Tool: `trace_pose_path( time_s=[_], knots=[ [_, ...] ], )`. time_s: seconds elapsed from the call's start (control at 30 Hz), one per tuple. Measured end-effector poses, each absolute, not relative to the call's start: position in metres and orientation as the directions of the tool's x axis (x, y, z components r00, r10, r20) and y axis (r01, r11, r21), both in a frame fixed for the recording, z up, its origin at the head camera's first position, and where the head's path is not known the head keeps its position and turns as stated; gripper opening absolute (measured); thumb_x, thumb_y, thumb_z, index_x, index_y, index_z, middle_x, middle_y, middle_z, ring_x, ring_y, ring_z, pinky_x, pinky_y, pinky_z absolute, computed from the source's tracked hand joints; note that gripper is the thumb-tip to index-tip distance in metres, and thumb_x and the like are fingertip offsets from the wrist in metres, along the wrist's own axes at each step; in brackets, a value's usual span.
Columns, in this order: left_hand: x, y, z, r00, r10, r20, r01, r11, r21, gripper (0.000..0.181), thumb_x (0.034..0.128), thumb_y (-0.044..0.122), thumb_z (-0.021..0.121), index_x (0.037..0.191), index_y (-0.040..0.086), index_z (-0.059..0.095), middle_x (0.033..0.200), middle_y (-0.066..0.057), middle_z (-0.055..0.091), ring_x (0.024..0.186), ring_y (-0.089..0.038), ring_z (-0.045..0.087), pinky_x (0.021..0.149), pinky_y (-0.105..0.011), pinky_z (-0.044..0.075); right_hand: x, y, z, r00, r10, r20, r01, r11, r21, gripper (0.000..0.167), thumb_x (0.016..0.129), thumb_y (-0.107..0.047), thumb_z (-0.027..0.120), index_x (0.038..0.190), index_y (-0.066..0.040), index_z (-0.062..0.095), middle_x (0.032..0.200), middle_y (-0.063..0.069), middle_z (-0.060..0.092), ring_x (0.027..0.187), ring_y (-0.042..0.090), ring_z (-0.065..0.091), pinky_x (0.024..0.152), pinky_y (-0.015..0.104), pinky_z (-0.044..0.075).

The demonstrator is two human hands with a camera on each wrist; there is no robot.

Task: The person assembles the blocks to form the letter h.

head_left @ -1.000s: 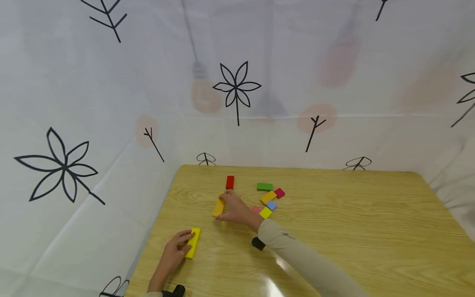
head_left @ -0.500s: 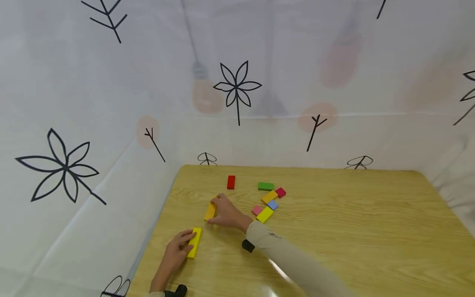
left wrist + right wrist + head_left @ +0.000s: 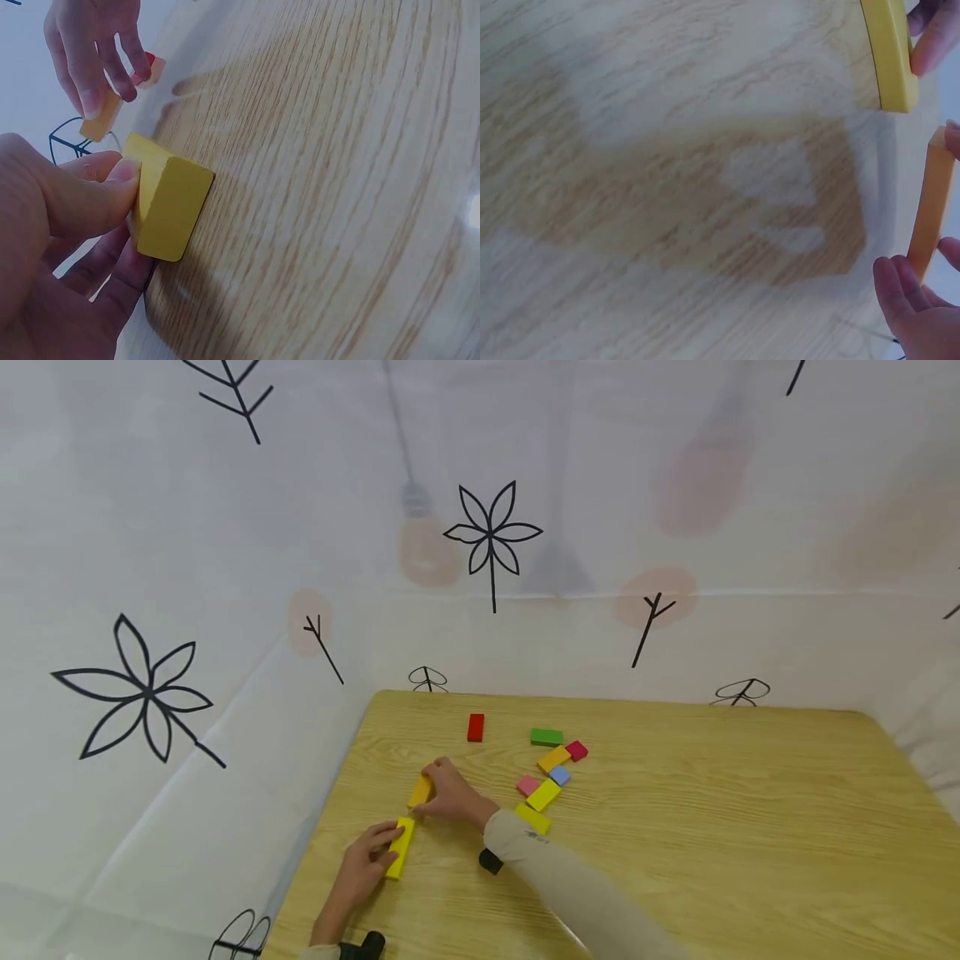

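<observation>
Your left grip [image 3: 363,862] pinches the long yellow block [image 3: 402,852] between thumb and fingers, the block lying along the inner side of that grip on the counter [image 3: 712,827]. Your right grip [image 3: 450,793], ahead of the left and to its right, holds the orange block [image 3: 420,791] by its two ends, thumb at the near one. The orange block's near end sits just beyond the yellow block's far end, with a small gap between them; you cannot tell from these views whether it touches the counter.

Beyond your right grip is the red block [image 3: 476,727]; farther to the right lies the green block [image 3: 547,737]. Right of that grip, a cluster holds a shorter orange block [image 3: 553,759], a crimson block [image 3: 577,751], a blue block [image 3: 559,775], a pink block [image 3: 528,785] and a second yellow block [image 3: 543,795]. A third yellow block [image 3: 532,818] lies nearer you, beside your right sleeve [image 3: 570,885].
</observation>
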State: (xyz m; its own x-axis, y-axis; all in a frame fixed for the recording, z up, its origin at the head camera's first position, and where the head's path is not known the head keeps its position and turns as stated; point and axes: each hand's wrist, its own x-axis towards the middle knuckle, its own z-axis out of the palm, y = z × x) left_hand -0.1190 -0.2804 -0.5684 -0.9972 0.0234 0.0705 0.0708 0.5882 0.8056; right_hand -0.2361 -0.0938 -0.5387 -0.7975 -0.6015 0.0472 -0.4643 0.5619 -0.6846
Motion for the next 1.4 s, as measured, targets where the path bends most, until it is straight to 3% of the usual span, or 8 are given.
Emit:
trace_pose_path(
  time_s=[0.27,0.63,0.87,1.03,1.23,1.4],
  knots=[
    [-0.118,-0.279,-0.569,-0.999,0.015,0.052,0.051,0.58,0.813,0.034,0.0834,-0.008,0.065,0.116,0.003,0.068,0.124,-0.012,0.058,0.114,-0.034,0.055,0.08,-0.038,0.053,-0.23,-0.103,-0.549,-0.789,-0.613,0.053,-0.477,0.555,-0.681,0.064,0.08,-0.032,0.076,0.127,0.003,0.052,0.133,0.022,0.04,0.115,0.029,0.047,0.094,0.035,0.045],
    [-0.119,-0.277,-0.565,-0.999,0.027,0.041,0.049,0.588,0.808,0.035,0.0836,-0.008,0.064,0.117,0.003,0.068,0.126,-0.013,0.057,0.115,-0.035,0.053,0.08,-0.037,0.053,-0.226,-0.109,-0.549,-0.801,-0.599,-0.015,-0.447,0.615,-0.649,0.06,0.084,-0.032,0.073,0.131,-0.001,0.051,0.143,0.024,0.031,0.129,0.033,0.036,0.101,0.038,0.04],
    [-0.118,-0.278,-0.563,-0.999,0.034,0.034,0.048,0.58,0.813,0.035,0.0838,-0.008,0.064,0.117,0.002,0.068,0.127,-0.015,0.056,0.115,-0.037,0.053,0.08,-0.037,0.053,-0.225,-0.107,-0.549,-0.765,-0.643,-0.026,-0.498,0.616,-0.61,0.045,0.091,-0.025,0.066,0.128,-0.002,0.054,0.145,0.024,0.028,0.134,0.034,0.029,0.105,0.039,0.036],
    [-0.118,-0.279,-0.564,-1.0,0.014,0.024,0.028,0.587,0.809,0.036,0.0807,-0.008,0.068,0.114,0.005,0.069,0.122,-0.012,0.058,0.105,-0.03,0.058,0.073,-0.028,0.052,-0.228,-0.105,-0.549,-0.724,-0.689,-0.018,-0.554,0.597,-0.581,0.04,0.09,-0.019,0.066,0.126,-0.003,0.058,0.144,0.025,0.033,0.135,0.035,0.029,0.107,0.041,0.033],
    [-0.124,-0.281,-0.559,-0.998,-0.022,0.053,0.029,0.605,0.796,0.034,0.0772,-0.008,0.071,0.108,0.008,0.069,0.101,-0.004,0.063,0.089,-0.02,0.058,0.07,-0.026,0.05,-0.233,-0.096,-0.535,-0.692,-0.722,-0.009,-0.604,0.585,-0.542,0.04,0.089,-0.015,0.065,0.126,-0.003,0.058,0.134,0.016,0.048,0.129,0.03,0.039,0.105,0.036,0.036],
    [-0.131,-0.281,-0.558,-0.996,0.02,0.093,0.084,0.627,0.774,0.034,0.0788,-0.007,0.071,0.111,0.007,0.069,0.104,-0.004,0.063,0.088,-0.019,0.058,0.076,-0.033,0.05,-0.236,-0.079,-0.519,-0.704,-0.71,0.015,-0.572,0.554,-0.605,0.039,0.088,-0.012,0.066,0.125,-0.002,0.058,0.127,0.013,0.048,0.114,0.025,0.051,0.095,0.032,0.044]
  ],
)
